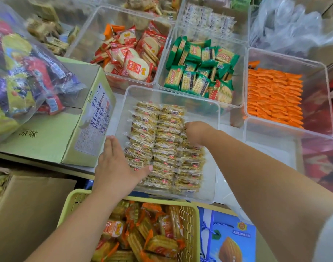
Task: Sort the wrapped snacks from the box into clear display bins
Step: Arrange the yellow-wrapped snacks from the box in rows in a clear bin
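Clear-wrapped golden snack packets in rows in clear plastic bin on white tabletop, beside green cardboard box. L hand flat, fingers straight, at bin's left wall; R hand among packets, grip hidden.

Bright even light, soft shadows; wide-angle bending (blurred) at edges.

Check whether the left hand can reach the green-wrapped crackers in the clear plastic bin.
Probably yes: the left hand lies on the clear-wrapped snacks, and the green-wrapped crackers sit in an open-topped bin beyond, unobstructed.
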{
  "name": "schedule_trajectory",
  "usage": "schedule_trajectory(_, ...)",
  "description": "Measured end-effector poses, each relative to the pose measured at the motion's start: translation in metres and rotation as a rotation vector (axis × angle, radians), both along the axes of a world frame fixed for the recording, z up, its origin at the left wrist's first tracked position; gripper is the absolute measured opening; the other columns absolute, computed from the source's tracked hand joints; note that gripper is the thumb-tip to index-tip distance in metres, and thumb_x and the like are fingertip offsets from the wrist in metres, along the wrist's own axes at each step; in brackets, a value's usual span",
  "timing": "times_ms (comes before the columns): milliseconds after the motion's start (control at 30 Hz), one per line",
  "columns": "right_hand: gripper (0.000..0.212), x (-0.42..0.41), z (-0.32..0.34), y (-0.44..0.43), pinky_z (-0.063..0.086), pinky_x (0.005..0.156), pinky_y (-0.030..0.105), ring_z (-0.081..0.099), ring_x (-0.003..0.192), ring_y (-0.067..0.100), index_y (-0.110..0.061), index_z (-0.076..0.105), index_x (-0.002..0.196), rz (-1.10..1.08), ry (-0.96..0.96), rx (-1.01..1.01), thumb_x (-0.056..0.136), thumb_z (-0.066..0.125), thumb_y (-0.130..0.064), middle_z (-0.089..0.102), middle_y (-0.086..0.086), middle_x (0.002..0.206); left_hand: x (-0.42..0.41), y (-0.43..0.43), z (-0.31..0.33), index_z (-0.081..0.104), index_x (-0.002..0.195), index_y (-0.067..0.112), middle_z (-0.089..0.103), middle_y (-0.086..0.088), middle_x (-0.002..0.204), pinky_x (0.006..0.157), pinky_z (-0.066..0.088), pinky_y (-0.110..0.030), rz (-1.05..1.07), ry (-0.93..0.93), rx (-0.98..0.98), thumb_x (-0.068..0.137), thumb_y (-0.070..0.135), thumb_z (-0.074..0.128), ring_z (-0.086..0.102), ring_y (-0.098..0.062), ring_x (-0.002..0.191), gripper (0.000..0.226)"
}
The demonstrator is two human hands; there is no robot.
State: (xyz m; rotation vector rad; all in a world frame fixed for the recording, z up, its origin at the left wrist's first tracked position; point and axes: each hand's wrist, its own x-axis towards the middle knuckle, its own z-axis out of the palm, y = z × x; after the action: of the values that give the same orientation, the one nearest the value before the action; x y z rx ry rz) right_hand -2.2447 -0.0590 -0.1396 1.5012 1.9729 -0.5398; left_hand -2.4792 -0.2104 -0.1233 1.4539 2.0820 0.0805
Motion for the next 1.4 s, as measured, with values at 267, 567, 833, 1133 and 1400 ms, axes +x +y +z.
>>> schedule_trajectory(267, 0.04, 0.003, 0.026, -0.067, 0.043, 0.108, 0.043, 0.049, 0.128, 0.034, -0.007, 0.05, 0.139, -0.267, 0.373, 0.278, 0.103, 0.047, -0.022, 0.054, 0.014, 0.138, -0.004, 0.003, 0.003, -0.006, 0.164, 0.015, -0.006, -0.001, 0.174, 0.124, 0.021, -0.047, 0.033, -0.098, 0.024, 0.077, 0.076, 0.069, 0.009, -0.028, 0.159, 0.131)
schedule_trajectory(567, 0.056, -0.046, 0.083, -0.181, 0.029, 0.116, 0.038, 0.038, 0.141, 0.027, -0.021, 0.045, 0.15, -0.088, 0.689, 0.332, 0.099, 0.059, -0.038, 0.047, 0.004, 0.151, -0.018, -0.085, 0.065, 0.051, 0.147, 0.021, 0.04, -0.008, 0.159, 0.12, 0.028, -0.047, -0.045, -0.08, 0.348, 0.087, 0.052, 0.074, 0.034, -0.031, 0.146, 0.071)
schedule_trajectory(833, 0.051, -0.177, 0.109, -0.253, 0.027, 0.119, 0.035, 0.034, 0.141, 0.021, -0.027, 0.051, 0.146, 0.292, 0.859, 0.227, 0.098, 0.058, -0.041, 0.043, -0.001, 0.153, -0.13, -0.214, 0.09, 0.069, 0.116, 0.021, 0.059, 0.006, 0.12, 0.097, 0.033, -0.024, 0.264, 0.019, 0.578, 0.08, 0.027, 0.088, 0.05, -0.017, 0.115, 0.041)
schedule_trajectory(1133, 0.046, -0.335, 0.104, -0.273, 0.005, 0.125, 0.035, 0.027, 0.148, 0.021, -0.031, 0.058, 0.14, 0.444, 0.774, 0.274, 0.098, 0.053, -0.05, 0.048, -0.005, 0.15, -0.318, -0.222, 0.057, 0.054, 0.137, 0.029, 0.051, 0.001, 0.134, 0.104, 0.046, -0.047, 0.478, 0.043, 0.34, 0.078, 0.052, 0.081, 0.05, -0.027, 0.127, 0.069)
schedule_trajectory(1400, 0.051, -0.373, 0.077, -0.273, 0.004, 0.123, 0.046, 0.035, 0.143, 0.024, -0.034, 0.066, 0.126, 0.466, 0.433, 0.326, 0.097, 0.032, -0.057, 0.059, -0.009, 0.135, -0.444, -0.122, 0.023, 0.042, 0.151, 0.014, 0.032, -0.017, 0.162, 0.117, 0.035, -0.051, 0.323, 0.236, 0.207, 0.077, 0.052, 0.082, 0.035, -0.042, 0.143, 0.092)
